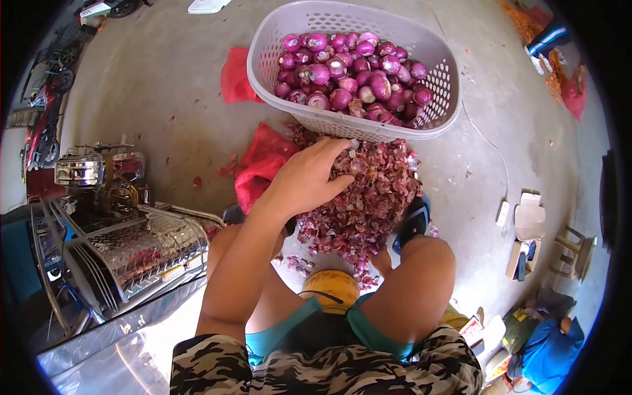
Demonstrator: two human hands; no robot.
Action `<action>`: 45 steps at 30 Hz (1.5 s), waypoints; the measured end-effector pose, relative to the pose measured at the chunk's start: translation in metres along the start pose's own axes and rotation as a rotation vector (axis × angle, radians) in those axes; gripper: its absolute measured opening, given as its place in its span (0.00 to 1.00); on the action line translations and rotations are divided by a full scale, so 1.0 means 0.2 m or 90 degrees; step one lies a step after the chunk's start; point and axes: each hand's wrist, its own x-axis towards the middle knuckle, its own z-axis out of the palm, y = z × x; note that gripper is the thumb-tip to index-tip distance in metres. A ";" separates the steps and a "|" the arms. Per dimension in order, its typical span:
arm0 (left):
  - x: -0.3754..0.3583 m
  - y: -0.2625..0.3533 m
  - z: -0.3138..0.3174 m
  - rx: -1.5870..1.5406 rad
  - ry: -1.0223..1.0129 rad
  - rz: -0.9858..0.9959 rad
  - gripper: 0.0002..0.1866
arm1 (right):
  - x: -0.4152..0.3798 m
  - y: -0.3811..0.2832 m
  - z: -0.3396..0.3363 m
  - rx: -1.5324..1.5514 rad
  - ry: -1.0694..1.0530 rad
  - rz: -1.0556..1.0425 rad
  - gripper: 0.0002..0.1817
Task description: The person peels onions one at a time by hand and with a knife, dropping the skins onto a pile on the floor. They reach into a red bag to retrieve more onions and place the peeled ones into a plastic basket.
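Observation:
My left hand point(313, 174) reaches over a large heap of dry reddish onion skins point(375, 191). Its thumb and fingers are apart, and I see nothing held between them. The fingertips are at the upper part of the heap, just below the near rim of a grey perforated basket point(428, 133). Many purple-red onions point(339, 99) lie in that basket. Beside my left wrist is a crumpled red mesh bag point(263, 158). My right hand is not in view; only the camouflage sleeve on that side shows.
A yellow container point(332, 288) is between my legs. Another red bag piece point(238, 76) lies left of the basket. A metal vehicle frame point(151, 250) fills the left side. At right are a white power strip point(503, 213), cardboard boxes point(530, 220) and a person in blue point(553, 355).

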 end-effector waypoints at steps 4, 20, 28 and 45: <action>-0.01 -0.01 0.02 0.005 -0.008 -0.004 0.26 | 0.01 -0.01 -0.01 -0.006 -0.004 0.001 0.21; -0.01 -0.02 0.04 0.019 -0.009 0.003 0.25 | -0.01 0.01 -0.03 -0.034 -0.025 -0.004 0.24; 0.01 -0.01 0.01 0.015 -0.008 0.028 0.25 | -0.10 -0.03 -0.11 -0.076 -0.038 -0.037 0.26; 0.09 0.08 0.07 -0.286 -0.016 -0.030 0.23 | -1.58 -1.71 -0.01 0.171 -0.338 -0.807 0.35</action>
